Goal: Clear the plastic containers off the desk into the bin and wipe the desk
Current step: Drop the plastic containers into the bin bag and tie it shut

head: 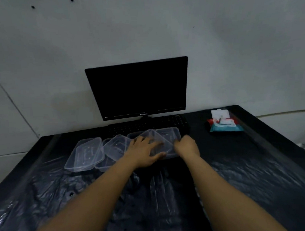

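Observation:
Several clear plastic containers lie in a row across the black desk (pixel 239 163), in front of the keyboard. The leftmost container (pixel 85 154) lies apart from my hands, and a second container (pixel 114 147) leans beside it. My left hand (pixel 145 152) lies with spread fingers on a tilted container (pixel 164 143) at the right end of the row. My right hand (pixel 186 146) grips that container's right edge with curled fingers. A pack of wet wipes (pixel 223 124) with its white lid flipped up lies at the back right of the desk.
A dark monitor (pixel 138 88) stands at the back against the grey wall, with a black keyboard (pixel 148 125) under it. Crinkled black plastic sheeting (pixel 152 194) covers the near part of the desk. No bin is in view.

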